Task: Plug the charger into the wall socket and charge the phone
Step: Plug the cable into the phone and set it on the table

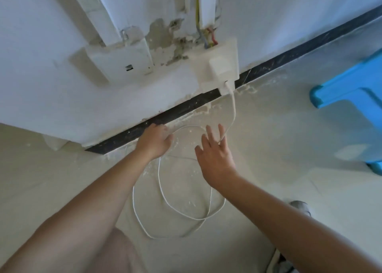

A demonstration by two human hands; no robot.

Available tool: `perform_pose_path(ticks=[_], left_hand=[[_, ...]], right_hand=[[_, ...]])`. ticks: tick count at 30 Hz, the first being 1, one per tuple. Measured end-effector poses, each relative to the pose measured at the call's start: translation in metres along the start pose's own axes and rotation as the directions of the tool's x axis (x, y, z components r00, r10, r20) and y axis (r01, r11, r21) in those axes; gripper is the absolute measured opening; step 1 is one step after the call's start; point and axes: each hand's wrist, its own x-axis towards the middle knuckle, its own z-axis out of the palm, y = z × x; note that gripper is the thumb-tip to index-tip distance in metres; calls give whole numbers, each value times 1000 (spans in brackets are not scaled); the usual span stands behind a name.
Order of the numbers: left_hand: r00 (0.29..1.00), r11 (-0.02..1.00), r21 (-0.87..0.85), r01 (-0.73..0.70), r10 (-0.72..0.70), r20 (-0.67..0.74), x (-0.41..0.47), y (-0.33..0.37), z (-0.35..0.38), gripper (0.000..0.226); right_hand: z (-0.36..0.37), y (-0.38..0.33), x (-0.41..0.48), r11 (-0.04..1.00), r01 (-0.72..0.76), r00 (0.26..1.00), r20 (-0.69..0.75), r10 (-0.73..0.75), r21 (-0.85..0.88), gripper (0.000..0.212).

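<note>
A white wall point(51, 45) meets a pale, dusty floor point(289, 148) along a dark baseboard point(186, 107), seen from above by a crouching person. A blue plastic stool point(351, 82) is cut off at the right edge, and a shoe point(299, 207) shows only partly behind the right forearm. On the wall, the socket point(223, 65) carries a white charger point(219, 68) plugged in; bare coloured wires point(208, 39) run into its top. A second wall box point(119, 61) sits to its left, its details hard to make out. The white cable point(234, 107) drops from the charger and loops loosely over the floor between the arms; its far end is hidden, and no phone can be made out. The right hand point(215, 159) is spread wide, fingers apart, palm down, its fingertips touching or just over the cable. The left hand point(155, 140) is loosely curled by the baseboard, near the cable's upper loop; whether it pinches the cable cannot be told.
</note>
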Motion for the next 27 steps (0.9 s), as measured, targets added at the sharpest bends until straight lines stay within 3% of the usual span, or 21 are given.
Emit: perform_pose_path(ticks=[2,5,9,14,18,21,24,27], left_hand=[[998,995,99,18,-23,53,-6,-7,14,48],[995,987,142,71,-79,53,-13,-12,32,54],[992,970,218,105,-117,44,-7,-12,45,55],[992,953,282,110,-89,-88,14,-17,69,37],[987,989,140,51,-28,-159,13,-23,83,22],[985,1000,4,4,-3,-171,-10,-24,78,17],[987,998,-66,-19,8,-158,-52,-22,61,20],[995,997,-77,-18,10,-103,-107,-15,40,19]], right_hand=[[16,-15,-2,998,-67,992,111,66,11,51],[31,-32,-10,950,-173,982,117,146,259,57],[52,-45,-19,858,-254,952,270,142,446,56],[74,-38,-11,848,-329,924,326,200,414,41],[79,-34,-3,797,-375,915,328,235,474,45],[66,-30,13,533,-543,836,480,266,649,55],[49,-25,20,118,-700,710,670,216,704,65],[26,-20,5,-326,-698,640,760,117,638,62]])
